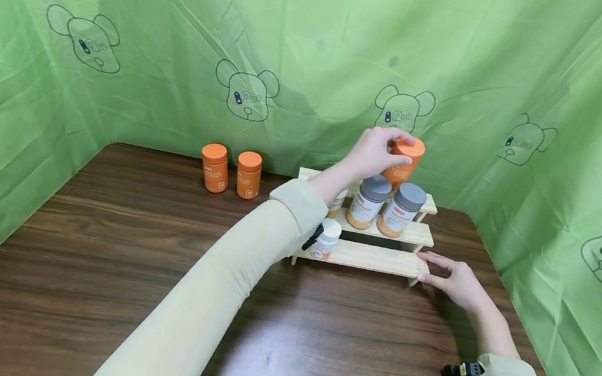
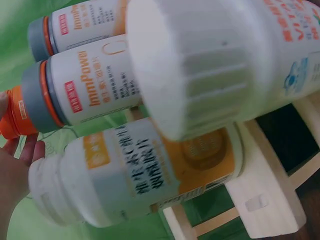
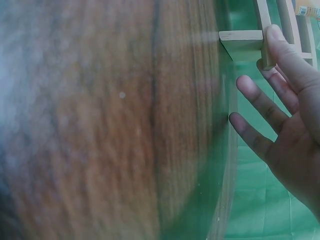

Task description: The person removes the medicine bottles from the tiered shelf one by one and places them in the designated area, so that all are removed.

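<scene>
My left hand [image 1: 373, 154] grips an orange bottle [image 1: 400, 171] by its upper part, at the top tier of a small wooden stepped rack [image 1: 372, 257]. In the left wrist view that orange bottle [image 2: 20, 111] shows only partly, behind the others. Two grey-capped bottles [image 1: 366, 202] stand on the middle tier, with a white-capped bottle [image 2: 135, 172] to their left, partly hidden by my sleeve in the head view. On the lowest tier, at the left end, is a smaller white bottle [image 1: 326, 240]. My right hand [image 1: 452, 280] pinches the rack's lower right end between thumb and fingers.
Two more orange bottles [image 1: 214, 168] stand side by side at the back of the dark wooden table [image 1: 111, 264], left of the rack. A green curtain [image 1: 321, 43] with printed bear heads hangs behind and along both sides.
</scene>
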